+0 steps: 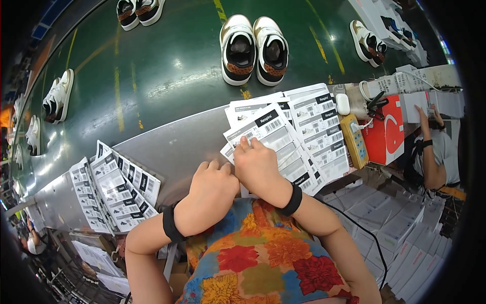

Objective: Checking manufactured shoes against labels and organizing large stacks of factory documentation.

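Both hands meet at the front edge of the metal table ledge, against the left edge of a printed label sheet (277, 137). My right hand (257, 164) lies over that sheet with its fingers curled onto its edge. Beside it, knuckles almost touching, my left hand (210, 195) is closed; its fingertips are hidden under the hand, so what they hold cannot be seen. Under and right of the top sheet lie more label sheets (324, 129). Each wrist wears a black band. Beyond the sheets, a pair of white, black and brown sneakers (239, 50) stands on the green conveyor belt.
Further label sheets (114, 190) lie fanned at left. More sneakers (59, 96) stand along the belt (177, 61). To the right are a yellow power strip (354, 142), a white earbud case (342, 104), a red box (387, 133) and a co-worker's arm (430, 157). White shoeboxes (395, 223) are stacked below.
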{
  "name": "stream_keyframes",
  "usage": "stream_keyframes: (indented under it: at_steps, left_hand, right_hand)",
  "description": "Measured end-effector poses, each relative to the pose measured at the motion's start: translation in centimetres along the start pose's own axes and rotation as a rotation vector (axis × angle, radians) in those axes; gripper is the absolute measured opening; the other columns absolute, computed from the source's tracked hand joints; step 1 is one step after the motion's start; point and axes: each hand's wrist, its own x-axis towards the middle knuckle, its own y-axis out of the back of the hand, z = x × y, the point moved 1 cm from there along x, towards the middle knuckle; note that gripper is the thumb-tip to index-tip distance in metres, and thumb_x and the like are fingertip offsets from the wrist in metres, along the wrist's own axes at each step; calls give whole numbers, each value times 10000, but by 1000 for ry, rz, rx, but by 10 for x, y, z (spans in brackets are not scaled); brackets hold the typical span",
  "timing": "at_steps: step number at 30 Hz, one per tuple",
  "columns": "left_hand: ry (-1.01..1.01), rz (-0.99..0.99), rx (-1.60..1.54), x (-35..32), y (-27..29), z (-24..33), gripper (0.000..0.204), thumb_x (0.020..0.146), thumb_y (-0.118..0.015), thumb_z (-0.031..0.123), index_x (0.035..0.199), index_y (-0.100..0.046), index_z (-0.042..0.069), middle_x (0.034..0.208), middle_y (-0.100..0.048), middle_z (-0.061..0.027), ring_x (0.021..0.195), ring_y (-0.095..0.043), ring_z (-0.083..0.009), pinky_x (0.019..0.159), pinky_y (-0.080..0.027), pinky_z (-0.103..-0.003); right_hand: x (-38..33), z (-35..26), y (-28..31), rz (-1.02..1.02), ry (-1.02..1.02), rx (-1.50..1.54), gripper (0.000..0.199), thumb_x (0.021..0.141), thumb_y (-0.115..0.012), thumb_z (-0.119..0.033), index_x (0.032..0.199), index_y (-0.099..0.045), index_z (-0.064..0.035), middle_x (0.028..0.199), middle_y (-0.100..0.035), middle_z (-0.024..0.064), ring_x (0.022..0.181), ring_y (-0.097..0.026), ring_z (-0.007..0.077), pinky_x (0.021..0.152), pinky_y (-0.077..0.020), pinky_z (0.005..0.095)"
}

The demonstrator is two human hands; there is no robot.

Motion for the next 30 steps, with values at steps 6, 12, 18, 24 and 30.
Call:
stream_keyframes:
  at_steps: [6, 12, 18, 24, 30]
  left_hand:
    - [-11, -55, 4, 2, -11, 6, 223, 696, -695, 139, 830, -681, -39, 1062, -672, -123, 929, -622, -266, 826, -492, -376]
    - [-38, 43, 31, 5, -25, 5, 244, 759, -712, 192, 813, -680, -45, 1285, -585, -212, 923, -615, -296, 838, -491, -390]
    - [-7, -55, -66, 15, -17, -2, 365, 799, -718, 264, 959, -670, -60, 1316, -563, -223, 878, -620, -346, 829, -497, -414]
    - [-56, 69, -1086, 16, 56, -4, 601, 933, -627, 353, 1372, -470, -25, 1218, -629, -230, 1087, -637, -308, 950, -465, -407]
    - [16, 335, -1364, -1, 54, -12, 486, 1016, -534, 260, 1409, -457, -16, 1294, -620, -131, 1068, -618, -174, 942, -472, -327]
  right_hand:
    - [6, 14, 9, 2, -99, 128, 81, 775, -667, -117, 723, -659, -56, 650, -657, 112, 608, -631, 268, 495, -513, 367]
    - [11, 39, 23, 230, -361, 530, 93, 852, -620, -96, 776, -628, -42, 613, -625, 103, 612, -646, 275, 519, -497, 347]
    - [-5, 112, 112, 821, -688, 1125, 128, 946, -526, -42, 852, -554, 40, 814, -655, 111, 760, -686, 196, 726, -602, 321]
    - [-15, 24, 127, 189, 124, 400, 129, 870, -662, -105, 865, -607, 12, 1103, -651, 295, 945, -690, 383, 834, -567, 403]
    - [14, 17, 143, 396, 230, 372, 367, 733, -791, -162, 1058, -690, -26, 1197, -644, 187, 1095, -624, 393, 902, -534, 422]
